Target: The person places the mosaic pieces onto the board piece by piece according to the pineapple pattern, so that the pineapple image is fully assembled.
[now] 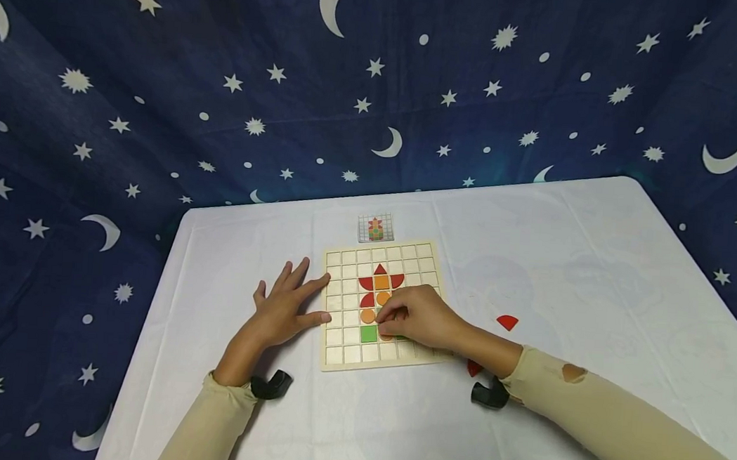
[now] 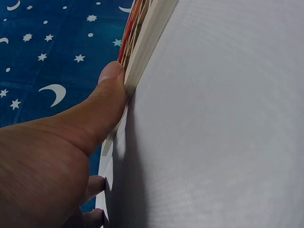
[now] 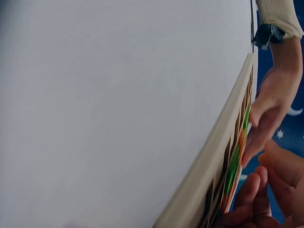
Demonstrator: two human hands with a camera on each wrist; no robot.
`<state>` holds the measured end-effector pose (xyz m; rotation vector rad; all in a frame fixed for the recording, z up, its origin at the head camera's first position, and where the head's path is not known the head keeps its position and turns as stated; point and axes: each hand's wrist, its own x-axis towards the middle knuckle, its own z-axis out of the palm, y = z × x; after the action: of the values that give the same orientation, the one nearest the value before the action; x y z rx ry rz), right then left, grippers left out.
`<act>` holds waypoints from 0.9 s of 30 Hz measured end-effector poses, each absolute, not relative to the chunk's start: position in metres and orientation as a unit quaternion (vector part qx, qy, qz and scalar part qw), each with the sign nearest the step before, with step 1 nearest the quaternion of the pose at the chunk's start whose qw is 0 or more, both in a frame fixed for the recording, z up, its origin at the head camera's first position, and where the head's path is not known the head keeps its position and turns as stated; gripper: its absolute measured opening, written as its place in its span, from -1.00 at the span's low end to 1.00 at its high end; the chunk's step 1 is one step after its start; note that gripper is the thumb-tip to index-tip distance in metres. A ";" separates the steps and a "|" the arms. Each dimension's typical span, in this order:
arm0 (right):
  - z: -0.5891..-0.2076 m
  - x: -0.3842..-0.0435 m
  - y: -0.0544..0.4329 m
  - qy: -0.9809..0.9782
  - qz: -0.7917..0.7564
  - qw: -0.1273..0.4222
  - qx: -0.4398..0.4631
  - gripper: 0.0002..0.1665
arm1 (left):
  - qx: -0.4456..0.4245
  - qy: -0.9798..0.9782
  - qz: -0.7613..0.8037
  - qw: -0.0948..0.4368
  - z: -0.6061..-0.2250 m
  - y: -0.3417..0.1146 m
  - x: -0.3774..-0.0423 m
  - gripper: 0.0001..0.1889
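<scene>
A pale wooden grid board (image 1: 334, 356) lies on the table with coloured pieces in its cells. A red triangle (image 1: 380, 269) tops the pattern, above an orange square (image 1: 381, 282). Lower down are a red quarter-circle (image 1: 367, 300), an orange disc (image 1: 368, 316) and a green square (image 1: 369, 334). My left hand (image 1: 279, 314) rests with fingers spread, thumb and index finger touching the board's left edge. Over the lower middle cells, my right hand (image 1: 423, 316) has bent fingers, thumb and fingertips close together. Whether a piece is between them is hidden. The hand also covers some cells.
A small pattern card (image 1: 375, 228) lies just beyond the board. On the white cloth (image 1: 532, 254) to the right is a loose red quarter-circle (image 1: 507, 323); another red piece (image 1: 474, 368) shows partly beneath the right forearm. A starry dark-blue curtain (image 1: 328, 66) hangs behind.
</scene>
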<state>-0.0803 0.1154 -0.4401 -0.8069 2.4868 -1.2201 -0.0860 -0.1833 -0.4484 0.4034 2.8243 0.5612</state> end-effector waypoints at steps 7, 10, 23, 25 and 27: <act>-0.427 -0.085 0.160 0.861 -0.409 0.150 -0.263 -0.92 | 0.138 0.963 0.200 0.117 -0.447 -0.184 -0.085 -0.17; -0.421 -0.087 0.185 0.864 -0.392 0.165 -0.269 -0.92 | 0.139 0.962 0.205 0.116 -0.448 -0.184 -0.085 -0.17; -0.423 -0.072 0.267 0.904 -0.274 0.150 -0.291 -0.75 | 0.138 0.962 0.204 0.122 -0.446 -0.183 -0.084 -0.18; -0.424 -0.068 0.272 0.906 -0.265 0.157 -0.290 -0.72 | 0.138 0.961 0.205 0.122 -0.446 -0.183 -0.084 -0.18; -0.425 -0.065 0.275 0.905 -0.263 0.162 -0.294 -0.68 | 0.138 0.961 0.205 0.122 -0.447 -0.183 -0.084 -0.18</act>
<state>-0.0648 0.2751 -0.4247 -0.8391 2.5823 -0.7504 -0.0840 -0.1830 -0.4467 0.4016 2.8068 0.5990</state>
